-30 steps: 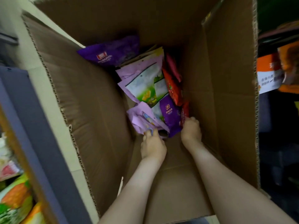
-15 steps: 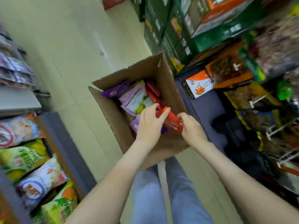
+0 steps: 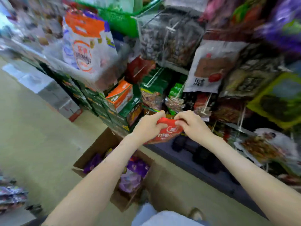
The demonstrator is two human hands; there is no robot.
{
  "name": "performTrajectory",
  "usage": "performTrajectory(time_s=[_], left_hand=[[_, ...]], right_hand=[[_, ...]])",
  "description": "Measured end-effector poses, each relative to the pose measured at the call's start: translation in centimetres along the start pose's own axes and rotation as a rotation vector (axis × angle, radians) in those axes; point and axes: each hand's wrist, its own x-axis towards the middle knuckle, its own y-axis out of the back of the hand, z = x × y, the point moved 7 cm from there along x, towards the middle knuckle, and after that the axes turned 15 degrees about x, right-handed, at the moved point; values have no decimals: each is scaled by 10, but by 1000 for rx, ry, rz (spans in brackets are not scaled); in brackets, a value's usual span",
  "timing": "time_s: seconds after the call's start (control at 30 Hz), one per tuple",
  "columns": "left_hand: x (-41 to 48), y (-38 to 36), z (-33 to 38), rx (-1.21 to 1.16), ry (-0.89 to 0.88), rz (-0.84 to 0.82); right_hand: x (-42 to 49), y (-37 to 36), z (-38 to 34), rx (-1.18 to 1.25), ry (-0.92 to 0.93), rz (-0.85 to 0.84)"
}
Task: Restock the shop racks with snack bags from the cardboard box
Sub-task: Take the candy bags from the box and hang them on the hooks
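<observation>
The left hand (image 3: 149, 126) and right hand (image 3: 193, 126) are together pinching the crumpled top edge of one red snack bag (image 3: 166, 133). White letters "me" are showing just below the grip. Beneath it, one cardboard box (image 3: 99, 146) is holding purple bags (image 3: 138, 167), too blurred to count.

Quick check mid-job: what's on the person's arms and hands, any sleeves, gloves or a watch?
The left forearm and right forearm are bare up to the frame edge, no sleeve showing. The left hand and right hand wear no gloves, and I see no watch, bracelet or ring, though the frame is blurred. At the bottom, light blue trousers show.
</observation>
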Motion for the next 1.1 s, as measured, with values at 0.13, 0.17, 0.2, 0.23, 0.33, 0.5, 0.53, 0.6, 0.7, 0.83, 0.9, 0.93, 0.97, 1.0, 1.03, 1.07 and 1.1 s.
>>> performTrajectory(time_s=[0.13,0.17,0.2,0.23,0.33,0.5,0.53,0.6,0.7,0.83,0.9,0.93,0.97,1.0,1.03,1.07,1.1], left_hand=[[27,18,117,-21,-186,-24],[30,20,147,-20,-233,-47],[34,22,178,-11,-297,-64],[36,25,209,12,-342,-77],[39,26,294,88,-508,-117],[34,36,398,105,-648,-41],[33,39,413,93,-664,-12],[31,46,440,90,-701,54],[29,60,477,117,-754,171],[33,89,519,122,-799,356],[40,101,533,65,-758,426],[43,106,537,24,-726,464],[46,110,541,-5,-694,508],[48,113,543,-22,-668,552],[51,117,545,-30,-646,589],[55,122,546,-33,-621,622],[59,128,546,-30,-591,651]], right_hand=[[-53,110,8,22,16,244],[-70,135,11,19,21,289],[-88,159,13,20,36,337],[-106,183,14,17,60,386],[-156,241,12,-50,152,471],[-218,324,-1,-195,224,612],[-228,337,-3,-205,224,638],[-247,357,-7,-240,243,709],[-270,387,-9,-294,228,874],[-285,426,-20,-390,185,1068],[-281,446,-24,-387,146,1144],[-277,455,-26,-379,134,1169],[-272,462,-27,-371,127,1184],[-267,469,-29,-364,127,1190],[-261,476,-31,-356,132,1191],[-255,482,-34,-343,139,1189],[-249,488,-36,-325,149,1185]])
